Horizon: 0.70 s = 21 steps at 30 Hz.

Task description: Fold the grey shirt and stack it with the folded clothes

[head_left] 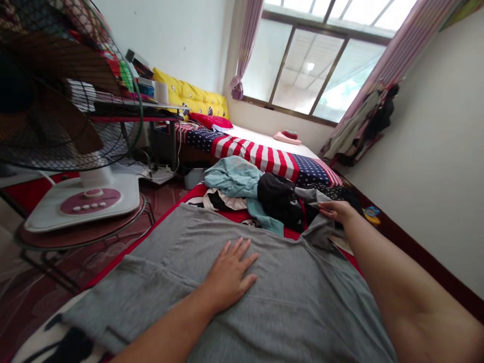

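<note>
A grey shirt [280, 292] is spread over a red bed cover in front of me. My left hand [233, 275] lies flat on the middle of it, fingers spread. At the far right my right hand [336, 210] pinches a raised, bunched part of the shirt, which looks like a sleeve, between thumb and fingers. Just beyond the shirt's far edge lies a heap of clothes: a light blue garment [236, 176], a black garment [282, 201] and a black-and-white piece [223, 200]. The shirt's near end runs out of the bottom of the view.
A standing fan [91, 196] sits on a round stool [81, 242] at the left, close to the bed. Behind the heap is another bed with a stars-and-stripes cover [257, 156]. Clothes [363, 126] hang by the right wall. A cluttered desk [151, 108] stands back left.
</note>
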Tool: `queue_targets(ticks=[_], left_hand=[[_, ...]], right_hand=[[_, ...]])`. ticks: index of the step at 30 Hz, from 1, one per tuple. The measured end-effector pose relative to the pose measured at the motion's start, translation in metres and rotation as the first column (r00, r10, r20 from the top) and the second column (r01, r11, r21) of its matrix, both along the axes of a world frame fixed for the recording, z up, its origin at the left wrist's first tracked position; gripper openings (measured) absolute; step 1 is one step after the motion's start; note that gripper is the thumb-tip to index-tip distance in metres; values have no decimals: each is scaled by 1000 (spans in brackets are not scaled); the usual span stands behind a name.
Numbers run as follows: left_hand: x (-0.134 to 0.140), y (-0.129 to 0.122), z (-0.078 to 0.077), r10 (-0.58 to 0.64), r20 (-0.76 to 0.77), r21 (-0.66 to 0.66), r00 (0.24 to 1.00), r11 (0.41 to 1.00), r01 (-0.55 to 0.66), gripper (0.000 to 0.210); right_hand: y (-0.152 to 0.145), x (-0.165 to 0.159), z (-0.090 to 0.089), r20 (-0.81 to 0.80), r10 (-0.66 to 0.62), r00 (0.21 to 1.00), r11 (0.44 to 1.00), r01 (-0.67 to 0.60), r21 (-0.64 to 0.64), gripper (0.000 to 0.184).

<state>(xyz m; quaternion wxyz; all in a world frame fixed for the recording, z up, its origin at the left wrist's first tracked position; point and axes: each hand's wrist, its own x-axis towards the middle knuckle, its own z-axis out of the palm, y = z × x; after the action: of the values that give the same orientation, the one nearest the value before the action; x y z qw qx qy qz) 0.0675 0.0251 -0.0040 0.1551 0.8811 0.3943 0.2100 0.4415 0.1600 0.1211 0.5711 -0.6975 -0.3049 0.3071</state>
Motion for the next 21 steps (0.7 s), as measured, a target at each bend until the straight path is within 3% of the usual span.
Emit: queue_targets(ticks=[3, 7, 12, 14, 17, 21], left_hand=[[0, 2, 1, 5, -27, 7, 1000, 1000, -5, 50], [0, 3, -5, 7, -14, 47, 1000, 999, -6, 49], [1, 11, -5, 144, 97, 97, 985, 983, -154, 50], [-4, 26, 1, 199, 83, 166, 977, 964, -210, 57], [-21, 65, 15, 239, -64, 264, 969, 941, -214, 73], [-55, 117, 36, 188, -299, 191, 936, 972, -134, 71]], right_hand=[[-17, 4, 14, -8, -104, 995, 994, 104, -34, 19], [-56, 6, 42, -7, -210, 978, 977, 210, 30, 15], [-112, 0, 65, -65, -162, 985, 980, 168, 105, 10], [-129, -4, 67, -87, -113, 990, 986, 122, 110, 8], [-146, -9, 67, -113, -54, 992, 991, 67, 114, 6], [-159, -12, 63, -145, -21, 989, 991, 41, 130, 8]])
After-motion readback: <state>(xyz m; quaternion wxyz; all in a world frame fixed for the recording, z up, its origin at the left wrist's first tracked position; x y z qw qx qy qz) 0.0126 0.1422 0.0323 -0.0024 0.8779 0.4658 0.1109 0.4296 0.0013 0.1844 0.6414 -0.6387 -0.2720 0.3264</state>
